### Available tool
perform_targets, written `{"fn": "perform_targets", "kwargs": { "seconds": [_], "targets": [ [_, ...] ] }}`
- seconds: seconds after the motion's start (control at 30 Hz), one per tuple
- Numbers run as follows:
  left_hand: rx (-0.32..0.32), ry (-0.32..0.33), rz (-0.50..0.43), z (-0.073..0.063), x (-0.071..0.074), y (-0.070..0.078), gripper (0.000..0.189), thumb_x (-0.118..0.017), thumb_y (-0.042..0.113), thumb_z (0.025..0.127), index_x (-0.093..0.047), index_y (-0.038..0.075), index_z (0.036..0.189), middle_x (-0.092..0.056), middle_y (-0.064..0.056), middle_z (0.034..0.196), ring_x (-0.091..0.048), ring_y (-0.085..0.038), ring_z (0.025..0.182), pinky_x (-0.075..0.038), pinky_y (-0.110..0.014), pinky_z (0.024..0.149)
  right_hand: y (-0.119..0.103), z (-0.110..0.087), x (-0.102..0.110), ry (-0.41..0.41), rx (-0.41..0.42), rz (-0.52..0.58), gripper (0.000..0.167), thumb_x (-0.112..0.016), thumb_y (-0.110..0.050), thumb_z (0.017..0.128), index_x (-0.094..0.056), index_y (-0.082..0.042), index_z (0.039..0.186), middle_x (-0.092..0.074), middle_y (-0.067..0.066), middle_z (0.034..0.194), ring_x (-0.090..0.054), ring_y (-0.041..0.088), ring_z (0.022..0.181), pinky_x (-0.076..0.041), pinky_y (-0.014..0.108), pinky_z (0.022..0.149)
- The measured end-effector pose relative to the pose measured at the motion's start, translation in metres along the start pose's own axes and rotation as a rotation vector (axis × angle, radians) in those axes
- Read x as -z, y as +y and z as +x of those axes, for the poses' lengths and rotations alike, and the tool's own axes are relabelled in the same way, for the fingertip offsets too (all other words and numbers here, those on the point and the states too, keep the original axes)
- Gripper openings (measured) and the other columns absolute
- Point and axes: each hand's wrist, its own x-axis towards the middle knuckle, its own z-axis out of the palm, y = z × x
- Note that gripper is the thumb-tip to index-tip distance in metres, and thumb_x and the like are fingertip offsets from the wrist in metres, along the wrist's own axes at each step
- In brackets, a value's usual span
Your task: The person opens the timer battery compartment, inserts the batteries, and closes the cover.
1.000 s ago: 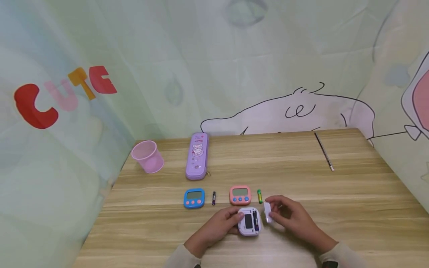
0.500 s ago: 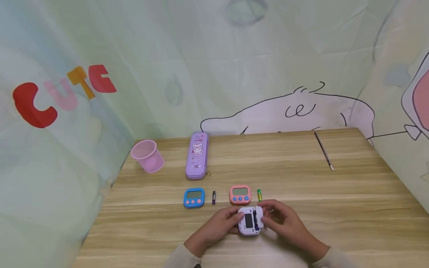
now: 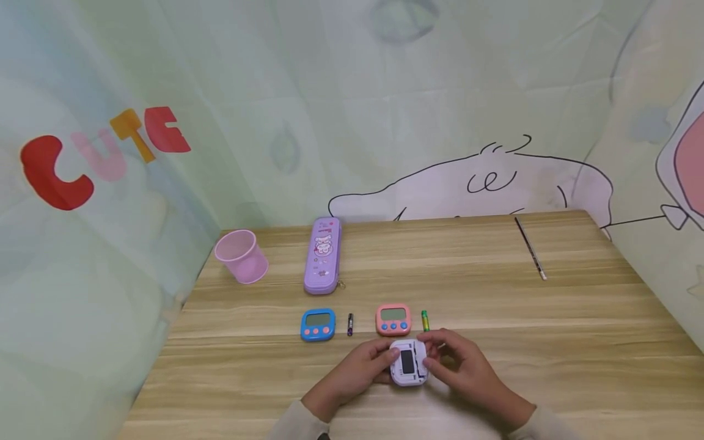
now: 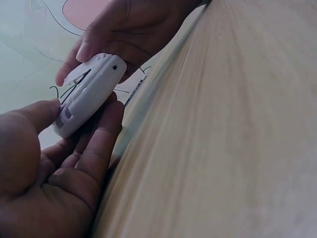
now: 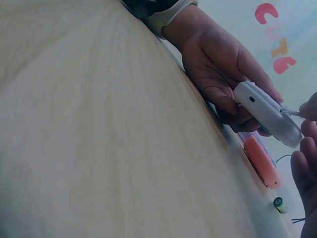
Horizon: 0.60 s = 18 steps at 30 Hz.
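At lower centre, fingers of the left hand (image 3: 357, 366) grip the white timer (image 3: 407, 363); those of the right hand (image 3: 466, 368) pinch its cover (image 3: 420, 354). The cover looks nearly on, not yet flush.

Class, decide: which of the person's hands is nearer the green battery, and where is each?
Right: the right hand is just on the near side of the green battery; the left hand is farther off, to its near left.
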Motion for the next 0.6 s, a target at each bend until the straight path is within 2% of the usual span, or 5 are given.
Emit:
{"fn": "perform_targets", "kwargs": {
  "seconds": [0.17, 0.33, 0.6],
  "targets": [
    [0.002, 0.0, -0.007, 0.0, 0.0, 0.0, 0.041, -0.049, 0.023, 0.104, -0.052, -0.007, 0.131, -0.064, -0.018, 0.117, -0.066, -0.027, 0.101, -0.056, -0.035, 0.084, -0.014, 0.004, 0.0, -0.008, 0.038, -0.062, 0.039, -0.073, 0.008, 0.081, -0.062, -0.002, 0.117, -0.062, 0.003, 0.093, -0.059, 0.014, 0.082, -0.056, 0.027, 0.069],
    [0.001, -0.008, -0.017, 0.0, 0.0, 0.0, 0.041, -0.048, 0.023, 0.104, -0.052, -0.007, 0.132, -0.064, -0.019, 0.118, -0.066, -0.028, 0.102, -0.056, -0.035, 0.084, -0.029, 0.008, 0.001, -0.012, 0.035, -0.064, 0.036, -0.073, 0.008, 0.081, -0.062, -0.001, 0.114, -0.062, 0.006, 0.092, -0.059, 0.016, 0.079, -0.056, 0.027, 0.067],
    [-0.002, -0.007, -0.016, 0.001, 0.001, -0.002, 0.041, -0.048, 0.023, 0.104, -0.051, -0.007, 0.132, -0.064, -0.019, 0.118, -0.066, -0.029, 0.103, -0.056, -0.036, 0.084, -0.028, 0.008, 0.0, -0.011, 0.027, -0.068, 0.036, -0.074, 0.007, 0.081, -0.063, -0.001, 0.114, -0.06, 0.007, 0.089, -0.058, 0.018, 0.077, -0.056, 0.027, 0.064]
  ]
}}
